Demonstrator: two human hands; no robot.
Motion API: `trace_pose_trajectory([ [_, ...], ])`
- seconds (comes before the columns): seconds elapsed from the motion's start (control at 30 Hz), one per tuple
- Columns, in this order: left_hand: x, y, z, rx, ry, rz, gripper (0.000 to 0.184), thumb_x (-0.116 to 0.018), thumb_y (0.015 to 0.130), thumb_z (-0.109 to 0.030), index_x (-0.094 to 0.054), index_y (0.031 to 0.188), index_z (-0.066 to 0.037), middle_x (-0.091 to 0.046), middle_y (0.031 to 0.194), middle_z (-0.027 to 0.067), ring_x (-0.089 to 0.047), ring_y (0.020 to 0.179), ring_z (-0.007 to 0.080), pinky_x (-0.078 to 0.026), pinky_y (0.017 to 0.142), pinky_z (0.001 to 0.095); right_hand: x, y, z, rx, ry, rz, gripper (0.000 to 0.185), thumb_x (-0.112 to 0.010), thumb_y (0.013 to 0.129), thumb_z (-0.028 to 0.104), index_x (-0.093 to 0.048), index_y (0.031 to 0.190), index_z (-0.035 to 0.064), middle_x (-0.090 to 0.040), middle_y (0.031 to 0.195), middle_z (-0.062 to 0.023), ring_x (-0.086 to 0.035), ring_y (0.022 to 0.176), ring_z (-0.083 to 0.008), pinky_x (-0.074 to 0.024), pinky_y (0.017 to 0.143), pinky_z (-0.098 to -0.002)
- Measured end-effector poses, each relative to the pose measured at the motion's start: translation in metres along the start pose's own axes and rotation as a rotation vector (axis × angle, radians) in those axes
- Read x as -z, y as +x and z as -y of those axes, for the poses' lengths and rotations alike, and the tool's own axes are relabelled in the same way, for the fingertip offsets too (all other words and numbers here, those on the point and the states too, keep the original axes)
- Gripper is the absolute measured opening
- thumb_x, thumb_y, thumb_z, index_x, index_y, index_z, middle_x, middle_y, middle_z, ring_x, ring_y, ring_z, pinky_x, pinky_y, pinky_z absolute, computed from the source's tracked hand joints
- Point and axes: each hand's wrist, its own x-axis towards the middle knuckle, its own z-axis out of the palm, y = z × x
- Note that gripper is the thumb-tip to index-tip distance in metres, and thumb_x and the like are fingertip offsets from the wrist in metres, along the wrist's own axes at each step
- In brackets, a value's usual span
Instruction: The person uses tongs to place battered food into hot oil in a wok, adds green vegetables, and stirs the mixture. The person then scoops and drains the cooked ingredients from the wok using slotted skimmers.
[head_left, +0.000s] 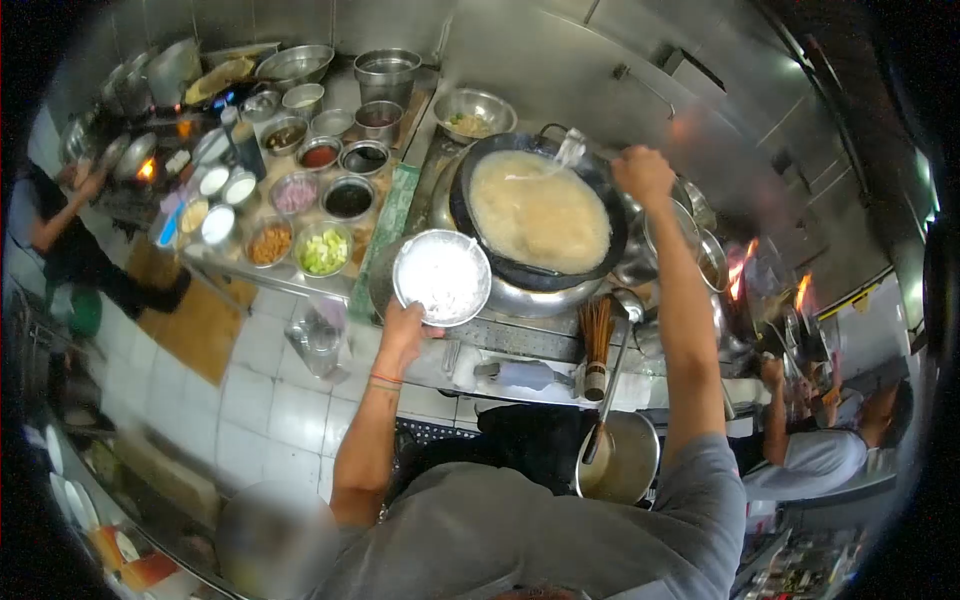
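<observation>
Looking past the left hand (pixel 403 335), and left of the right hand (pixel 643 175), at a dark wok (pixel 618 225) of cloudy liquid (pixel 540 205). Gripping a metal bowl (pixel 400 272) of white powder (pixel 440 280) in the curled left hand. Curling the right hand loosely (cannot tell whether around anything), beside a blurred pale clump (pixel 571 148).

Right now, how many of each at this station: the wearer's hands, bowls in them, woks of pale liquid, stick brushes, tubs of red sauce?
Left hand, right hand: 2
Held bowl: 1
Wok: 1
Brush: 1
Red sauce tub: 1
Total: 6
</observation>
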Motion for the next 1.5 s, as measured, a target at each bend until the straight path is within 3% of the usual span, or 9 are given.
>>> trace_pose_trajectory([
  [0.1,0.005,0.001,-0.002,-0.023,0.027,0.042,0.045,-0.036,0.079,0.001,-0.039,0.124,0.003,-0.058,0.106,0.0175,-0.065,0.080,0.0227,-0.057,0.048,0.0302,-0.057,0.010,-0.011,-0.020,-0.015,0.085,0.033,-0.061,0.078,0.034,-0.067,0.099,0.0089,-0.065,0.095,-0.0186,-0.062,0.091,-0.0347,-0.0499,0.079,-0.0419],
  [0.2,0.007,-0.007,-0.012,-0.044,0.034,0.032,0.046,-0.036,0.079,0.000,-0.037,0.125,0.004,-0.058,0.106,0.0179,-0.064,0.078,0.0223,-0.056,0.047,0.0295,-0.015,-0.028,0.005,0.056,0.141,-0.076,0.033,-0.062,0.078,0.031,-0.066,0.102,0.0086,-0.065,0.096,-0.0184,-0.063,0.090,-0.0344,-0.0497,0.078,-0.0423],
  [0.3,-0.005,-0.009,-0.025,-0.169,0.077,0.035,0.045,-0.037,0.082,-0.001,-0.033,0.126,0.004,-0.056,0.107,0.0183,-0.064,0.077,0.0228,-0.055,0.045,0.0274,0.046,-0.076,0.024,0.252,0.174,-0.049,0.029,-0.063,0.079,0.026,-0.065,0.102,0.0093,-0.066,0.091,-0.0157,-0.064,0.084,-0.0329,-0.0507,0.073,-0.0411],
  [0.4,-0.016,-0.007,-0.030,-0.206,0.140,0.047,0.045,-0.037,0.082,-0.001,-0.033,0.126,0.004,-0.055,0.107,0.0187,-0.063,0.078,0.0233,-0.055,0.044,0.0276,0.069,-0.124,0.047,0.721,0.095,-0.020,0.019,-0.061,0.077,0.016,-0.066,0.094,0.0072,-0.066,0.081,-0.0101,-0.065,0.068,-0.0269,-0.0510,0.059,-0.0367],
  [0.57,-0.031,-0.018,-0.043,-0.201,0.150,0.160,0.046,-0.037,0.080,0.001,-0.033,0.126,0.004,-0.055,0.108,0.0189,-0.063,0.078,0.0237,-0.055,0.045,0.0274,0.050,-0.144,0.062,0.910,-0.147,-0.025,0.013,-0.061,0.068,0.011,-0.062,0.080,0.0050,-0.063,0.077,-0.0121,-0.065,0.065,-0.0267,-0.0509,0.055,-0.0375],
  [0.87,-0.023,0.006,-0.018,-0.129,0.079,0.134,0.046,-0.035,0.080,0.002,-0.036,0.126,0.003,-0.057,0.108,0.0181,-0.064,0.080,0.0243,-0.056,0.046,0.0284,0.130,-0.144,0.034,0.654,0.067,-0.253,0.014,-0.064,0.077,0.018,-0.066,0.087,0.0088,-0.065,0.078,-0.0075,-0.064,0.063,-0.0251,-0.0506,0.054,-0.0379],
  [1.17,-0.006,0.013,0.003,-0.040,0.039,0.030,0.050,-0.035,0.077,0.001,-0.039,0.127,-0.003,-0.058,0.109,0.0155,-0.064,0.085,0.0244,-0.057,0.050,0.0314,0.148,-0.102,-0.003,0.262,0.163,-0.508,0.022,-0.066,0.077,0.025,-0.068,0.094,0.0110,-0.065,0.082,-0.0148,-0.063,0.077,-0.0340,-0.0493,0.066,-0.0416],
  [1.37,0.024,0.008,0.014,-0.042,0.039,-0.003,0.052,-0.032,0.077,0.003,-0.036,0.128,-0.002,-0.056,0.111,0.0171,-0.065,0.083,0.0241,-0.057,0.048,0.0292,0.115,-0.085,-0.019,0.069,0.118,-0.356,0.026,-0.067,0.076,0.031,-0.069,0.095,0.0130,-0.066,0.084,-0.0150,-0.064,0.077,-0.0331,-0.0501,0.069,-0.0414],
  [1.5,0.025,-0.016,-0.001,-0.070,0.029,-0.066,0.049,-0.033,0.078,0.001,-0.038,0.126,0.000,-0.058,0.108,0.0171,-0.065,0.082,0.0230,-0.055,0.046,0.0276,0.045,-0.096,-0.017,0.187,0.099,-0.153,0.027,-0.065,0.078,0.032,-0.069,0.096,0.0126,-0.067,0.083,-0.0143,-0.065,0.078,-0.0316,-0.0507,0.071,-0.0416],
])
